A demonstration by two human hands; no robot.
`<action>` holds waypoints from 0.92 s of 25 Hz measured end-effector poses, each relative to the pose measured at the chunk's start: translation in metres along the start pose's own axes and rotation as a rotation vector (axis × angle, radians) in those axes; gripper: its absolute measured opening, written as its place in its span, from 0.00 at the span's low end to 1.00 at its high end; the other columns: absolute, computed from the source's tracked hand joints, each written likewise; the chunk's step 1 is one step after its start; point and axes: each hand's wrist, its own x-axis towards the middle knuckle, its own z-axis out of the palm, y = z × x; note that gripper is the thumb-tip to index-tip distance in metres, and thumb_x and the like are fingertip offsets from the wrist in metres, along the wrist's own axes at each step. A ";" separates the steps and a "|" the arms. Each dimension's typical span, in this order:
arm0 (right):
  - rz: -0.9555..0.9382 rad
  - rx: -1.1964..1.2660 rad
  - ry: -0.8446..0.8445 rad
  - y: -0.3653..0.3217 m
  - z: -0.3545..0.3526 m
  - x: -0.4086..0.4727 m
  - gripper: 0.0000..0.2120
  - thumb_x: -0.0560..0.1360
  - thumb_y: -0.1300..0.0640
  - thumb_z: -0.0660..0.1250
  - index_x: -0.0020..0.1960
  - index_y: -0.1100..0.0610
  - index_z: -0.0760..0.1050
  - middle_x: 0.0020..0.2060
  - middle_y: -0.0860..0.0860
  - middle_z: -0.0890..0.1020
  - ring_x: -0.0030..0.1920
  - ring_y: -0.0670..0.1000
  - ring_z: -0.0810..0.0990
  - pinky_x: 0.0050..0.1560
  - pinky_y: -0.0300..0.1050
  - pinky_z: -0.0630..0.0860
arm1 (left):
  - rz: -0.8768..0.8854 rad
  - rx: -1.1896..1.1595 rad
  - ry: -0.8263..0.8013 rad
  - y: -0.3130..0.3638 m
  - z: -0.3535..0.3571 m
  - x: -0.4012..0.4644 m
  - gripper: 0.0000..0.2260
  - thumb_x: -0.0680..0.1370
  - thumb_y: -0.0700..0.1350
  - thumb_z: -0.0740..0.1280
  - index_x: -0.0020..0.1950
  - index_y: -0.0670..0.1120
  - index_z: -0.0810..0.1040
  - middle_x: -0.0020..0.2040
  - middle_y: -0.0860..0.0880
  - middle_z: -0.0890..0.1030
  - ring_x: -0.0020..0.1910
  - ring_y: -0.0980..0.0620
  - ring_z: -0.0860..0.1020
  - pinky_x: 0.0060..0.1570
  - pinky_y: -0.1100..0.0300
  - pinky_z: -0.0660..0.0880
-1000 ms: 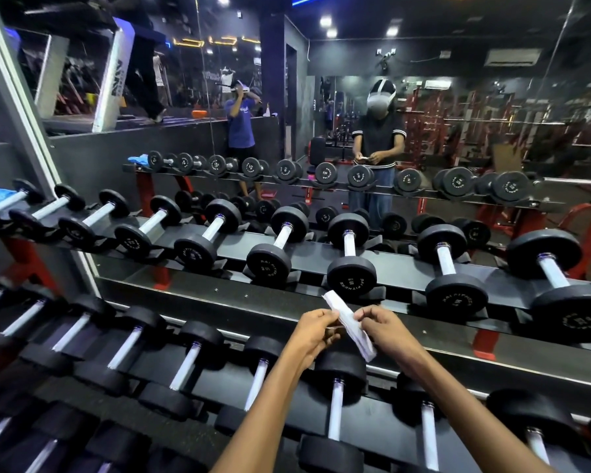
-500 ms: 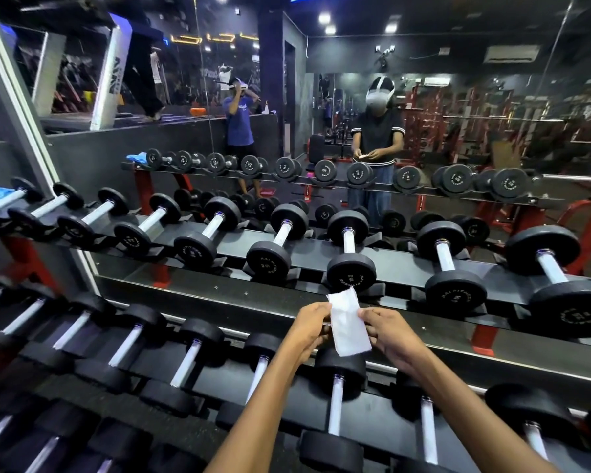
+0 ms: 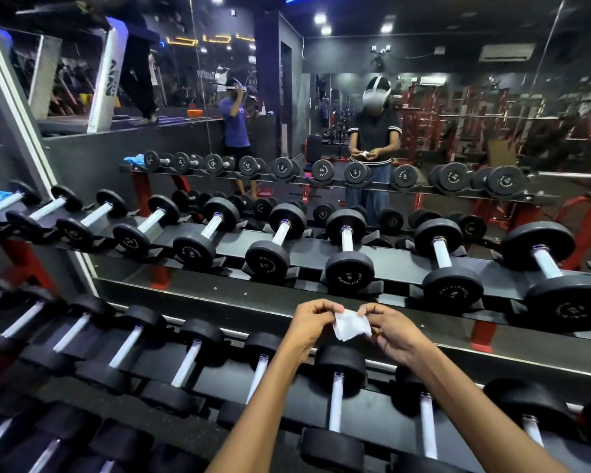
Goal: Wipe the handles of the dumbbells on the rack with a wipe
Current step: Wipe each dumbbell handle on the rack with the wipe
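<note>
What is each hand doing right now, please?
Left hand: closed, pinching the left edge of the white wipe.
Right hand: closed, pinching the wipe's right edge.

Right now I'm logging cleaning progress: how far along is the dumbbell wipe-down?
Barely begun. Done: nothing visibly; no handle shows it has been wiped. In hand: both the left hand and right hand pinch the wipe above the rack, touching no dumbbell. Left: every handle, perhaps starting with the one just below.
</note>
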 end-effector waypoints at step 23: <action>-0.031 0.041 -0.056 0.011 0.001 -0.016 0.13 0.72 0.78 0.58 0.43 0.64 0.75 0.38 0.59 0.79 0.30 0.47 0.81 0.34 0.34 0.79 | -0.242 -0.180 -0.017 -0.006 0.002 -0.018 0.10 0.78 0.29 0.62 0.43 0.42 0.77 0.33 0.46 0.81 0.27 0.57 0.78 0.31 0.68 0.76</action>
